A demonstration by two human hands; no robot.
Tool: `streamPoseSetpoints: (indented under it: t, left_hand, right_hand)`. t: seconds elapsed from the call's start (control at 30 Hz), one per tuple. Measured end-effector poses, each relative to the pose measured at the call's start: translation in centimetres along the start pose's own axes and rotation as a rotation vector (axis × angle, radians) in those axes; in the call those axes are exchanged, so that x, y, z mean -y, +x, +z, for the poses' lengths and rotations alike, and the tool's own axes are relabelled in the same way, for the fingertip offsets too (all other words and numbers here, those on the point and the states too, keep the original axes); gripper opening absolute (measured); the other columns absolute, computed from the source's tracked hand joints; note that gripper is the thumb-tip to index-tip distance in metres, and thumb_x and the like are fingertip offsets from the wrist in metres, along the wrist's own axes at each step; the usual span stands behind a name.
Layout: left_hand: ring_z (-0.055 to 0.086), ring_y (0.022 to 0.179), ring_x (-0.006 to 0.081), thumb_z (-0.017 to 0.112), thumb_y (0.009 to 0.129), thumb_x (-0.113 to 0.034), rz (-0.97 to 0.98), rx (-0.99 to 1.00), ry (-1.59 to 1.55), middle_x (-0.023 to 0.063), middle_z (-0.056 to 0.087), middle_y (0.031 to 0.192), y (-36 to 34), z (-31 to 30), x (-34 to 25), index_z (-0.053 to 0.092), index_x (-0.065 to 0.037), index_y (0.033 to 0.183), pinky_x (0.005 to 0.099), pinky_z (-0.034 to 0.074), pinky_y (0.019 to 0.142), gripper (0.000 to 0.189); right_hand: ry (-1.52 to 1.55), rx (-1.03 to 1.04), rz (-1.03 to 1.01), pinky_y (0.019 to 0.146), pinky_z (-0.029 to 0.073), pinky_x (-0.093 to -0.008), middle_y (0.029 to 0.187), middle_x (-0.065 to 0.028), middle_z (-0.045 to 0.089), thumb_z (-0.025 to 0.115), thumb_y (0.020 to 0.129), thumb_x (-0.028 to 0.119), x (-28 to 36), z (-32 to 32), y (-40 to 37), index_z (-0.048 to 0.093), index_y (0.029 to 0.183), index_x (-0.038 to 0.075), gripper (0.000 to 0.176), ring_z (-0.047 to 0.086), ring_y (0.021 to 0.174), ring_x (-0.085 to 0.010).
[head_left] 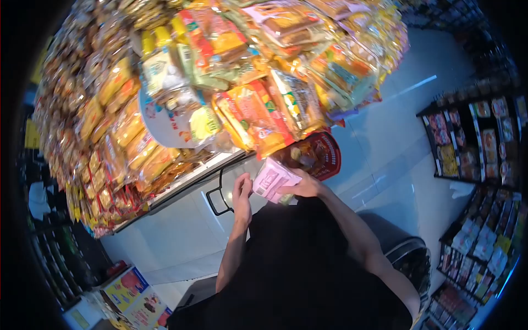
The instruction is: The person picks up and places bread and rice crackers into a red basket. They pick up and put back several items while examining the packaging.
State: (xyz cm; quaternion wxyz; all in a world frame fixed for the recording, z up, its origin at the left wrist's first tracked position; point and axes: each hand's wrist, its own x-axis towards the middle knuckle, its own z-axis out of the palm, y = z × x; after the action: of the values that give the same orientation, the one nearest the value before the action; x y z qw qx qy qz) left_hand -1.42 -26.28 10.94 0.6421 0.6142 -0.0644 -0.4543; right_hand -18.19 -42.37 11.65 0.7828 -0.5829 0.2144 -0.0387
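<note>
My right hand point(308, 186) grips a pink snack packet point(273, 181) by its right edge, in front of my body. The packet is roughly flat, with printing on it that I cannot read. Just left of it is my left hand point(242, 191), its fingers raised and slightly bent, with a small gap to the packet and nothing visible in it. Beyond the packet, a red basket point(334, 158) stands low by the display, with packaged goods inside; part of it is hidden by my right hand and the packet.
A large display heaped with wrapped snacks point(256, 118) fills the space ahead, its front edge point(181, 192) running diagonally. A black handle-like frame point(212, 202) is left of my hands. Stocked shelves point(467, 137) stand at right, and a printed carton point(133, 297) at lower left.
</note>
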Motion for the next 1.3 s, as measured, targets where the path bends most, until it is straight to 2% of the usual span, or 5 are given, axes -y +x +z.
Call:
streamPoseSetpoints:
  t: [0.47,0.77,0.9,0.97,1.3]
  left_hand:
    - [0.066,0.099,0.0246,0.065,0.090,-0.024,-0.509,-0.260,1.155,0.0160,0.068,0.101,-14.6,-17.2,13.6,0.064,0.004,0.109,0.0355,0.052,0.088,0.034]
    - [0.060,0.076,0.0135,0.060,0.083,-0.018,-0.699,-0.382,1.181,0.0075,0.062,0.075,-19.5,-16.4,13.3,0.064,0.004,0.088,0.0306,0.048,0.070,0.023]
    - [0.065,0.082,0.0169,0.065,0.090,-0.025,-0.350,-0.481,1.200,0.0120,0.070,0.087,-15.8,-10.7,12.9,0.067,0.002,0.103,0.0325,0.051,0.075,0.030]
    - [0.067,0.082,0.0199,0.065,0.091,-0.023,-0.187,-0.512,1.157,0.0148,0.071,0.090,-13.5,-6.5,11.2,0.067,0.002,0.105,0.0341,0.052,0.076,0.028]
    - [0.064,0.072,0.0181,0.063,0.092,-0.010,0.446,-0.655,1.087,0.0123,0.069,0.083,-4.3,4.5,-5.0,0.067,-0.001,0.105,0.0300,0.051,0.069,0.016]
  right_hand:
    - [-1.069,-0.706,0.905,0.090,0.050,-0.0451,0.119,-0.0212,0.063,0.053,0.093,0.033,-36.5,-21.2,5.5,0.064,0.121,0.009,0.038,0.061,0.108,-0.0376]
    - [-1.130,-0.671,0.838,0.087,0.046,-0.0470,0.122,-0.0235,0.058,0.046,0.095,0.030,-44.5,-22.9,7.6,0.059,0.122,0.000,0.042,0.058,0.105,-0.0356]
    - [-0.796,-0.365,0.761,0.089,0.050,-0.0458,0.119,-0.0208,0.061,0.047,0.090,0.014,-43.9,-23.1,5.9,0.060,0.126,0.011,0.038,0.059,0.112,-0.0325]
    - [-0.795,-0.555,0.061,0.097,0.048,-0.0426,0.121,-0.0239,0.060,0.053,0.080,0.000,-44.8,-21.5,4.0,0.055,0.131,0.007,0.051,0.060,0.110,-0.0391]
    - [-0.735,-0.379,-0.047,0.063,0.053,-0.0492,0.076,-0.0188,0.065,0.061,0.081,0.014,-31.6,-21.7,-4.8,0.064,0.080,0.006,0.009,0.065,0.070,-0.0406]
